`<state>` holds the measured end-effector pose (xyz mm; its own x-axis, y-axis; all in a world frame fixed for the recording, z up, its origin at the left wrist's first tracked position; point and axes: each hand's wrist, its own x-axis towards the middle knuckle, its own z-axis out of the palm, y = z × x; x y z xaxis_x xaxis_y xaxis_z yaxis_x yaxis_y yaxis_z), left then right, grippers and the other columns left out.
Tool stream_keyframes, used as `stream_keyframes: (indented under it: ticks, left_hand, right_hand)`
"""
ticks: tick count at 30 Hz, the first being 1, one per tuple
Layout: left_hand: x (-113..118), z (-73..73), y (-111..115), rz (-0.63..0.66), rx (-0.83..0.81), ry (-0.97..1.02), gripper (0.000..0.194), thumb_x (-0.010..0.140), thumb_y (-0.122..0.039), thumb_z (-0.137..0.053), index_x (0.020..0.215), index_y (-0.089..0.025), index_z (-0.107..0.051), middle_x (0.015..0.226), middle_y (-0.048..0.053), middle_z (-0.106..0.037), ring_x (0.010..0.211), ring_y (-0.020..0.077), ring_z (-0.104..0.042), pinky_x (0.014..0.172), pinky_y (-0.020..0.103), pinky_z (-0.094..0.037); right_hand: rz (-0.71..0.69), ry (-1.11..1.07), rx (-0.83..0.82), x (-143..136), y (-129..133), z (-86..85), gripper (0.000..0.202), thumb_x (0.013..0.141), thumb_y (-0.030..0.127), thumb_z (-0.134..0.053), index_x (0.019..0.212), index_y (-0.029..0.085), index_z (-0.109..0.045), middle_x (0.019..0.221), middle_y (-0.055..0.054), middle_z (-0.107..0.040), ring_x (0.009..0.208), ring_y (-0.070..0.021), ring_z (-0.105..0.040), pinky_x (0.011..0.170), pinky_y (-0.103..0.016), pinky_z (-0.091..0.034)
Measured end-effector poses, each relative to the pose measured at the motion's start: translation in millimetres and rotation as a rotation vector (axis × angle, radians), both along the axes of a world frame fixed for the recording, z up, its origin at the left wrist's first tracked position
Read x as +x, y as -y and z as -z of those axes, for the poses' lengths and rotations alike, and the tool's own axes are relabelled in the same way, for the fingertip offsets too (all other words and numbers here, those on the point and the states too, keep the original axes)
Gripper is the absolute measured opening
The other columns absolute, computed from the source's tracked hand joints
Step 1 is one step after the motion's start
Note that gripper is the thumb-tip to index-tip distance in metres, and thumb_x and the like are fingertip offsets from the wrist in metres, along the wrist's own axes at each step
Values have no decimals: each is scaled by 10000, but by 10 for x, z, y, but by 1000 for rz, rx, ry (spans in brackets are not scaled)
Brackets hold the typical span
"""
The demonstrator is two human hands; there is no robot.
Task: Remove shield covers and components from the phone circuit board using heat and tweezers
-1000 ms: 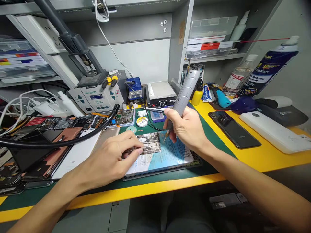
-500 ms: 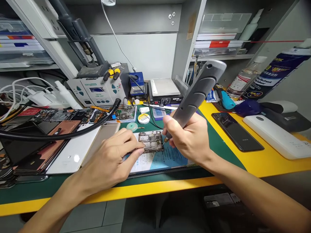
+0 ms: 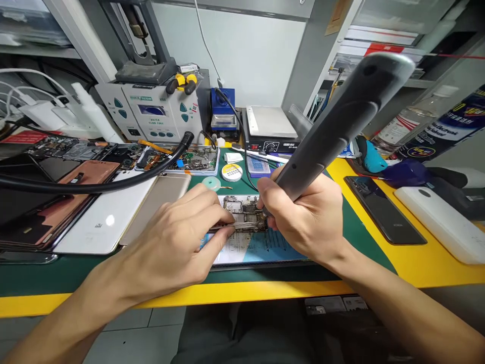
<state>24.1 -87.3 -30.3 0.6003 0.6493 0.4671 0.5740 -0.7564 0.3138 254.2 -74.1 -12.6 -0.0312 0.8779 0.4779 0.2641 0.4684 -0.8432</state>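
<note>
My left hand [image 3: 178,232] is closed on thin metal tweezers [image 3: 244,225], pinched between thumb and forefinger. They reach across a phone logic board [image 3: 235,206] lying on a blue-and-white printed sheet [image 3: 231,255]. In my right hand [image 3: 306,217] is a thick grey pen-shaped tool [image 3: 333,129], gripped near its lower end and tilted up to the right. Its tip is down at the board's right side, partly hidden by my fingers, so contact cannot be made out.
A hot-air station [image 3: 151,114] stands at the back left, its black hose [image 3: 94,187] arching over several phones and panels. Behind the board are a round tin [image 3: 232,172] and a hot plate [image 3: 271,121]. A black phone [image 3: 384,210] lies right.
My view has shifted closer and lower. The grey tool's tip has moved left from beside the board onto its right side. The tweezers now show across the board.
</note>
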Motion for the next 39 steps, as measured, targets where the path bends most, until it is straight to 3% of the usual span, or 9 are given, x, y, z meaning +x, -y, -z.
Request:
stream_keyframes:
  ticks: [3,13,39]
  left_hand:
    - [7,-8,-2,-9,9,-4,87,1060,-152,-632,1019,-194,-696,952,32,-664,945,177,-607,837,356,-496]
    - [43,-57,-6,-5,52,-23,132,1074,-192,-592,1018,-209,-711,953,39,-713,943,207,-641,772,402,-501]
    - [43,-9,-1,19,55,-3,117,1069,-155,-618,1101,-189,-726,934,38,-653,912,187,-584,756,394,-507]
  right_hand:
    - [3,10,16,-25,0,-8,303,918,209,-792,665,251,-630,632,13,-618,538,-145,-537,478,-306,-466]
    - [-27,104,91,-25,15,-47,290,946,230,-765,663,241,-702,610,26,-598,546,-140,-525,539,-328,-453]
    - [-28,85,119,5,-10,2,350,935,223,-800,627,253,-638,662,28,-646,527,-122,-528,493,-302,-435]
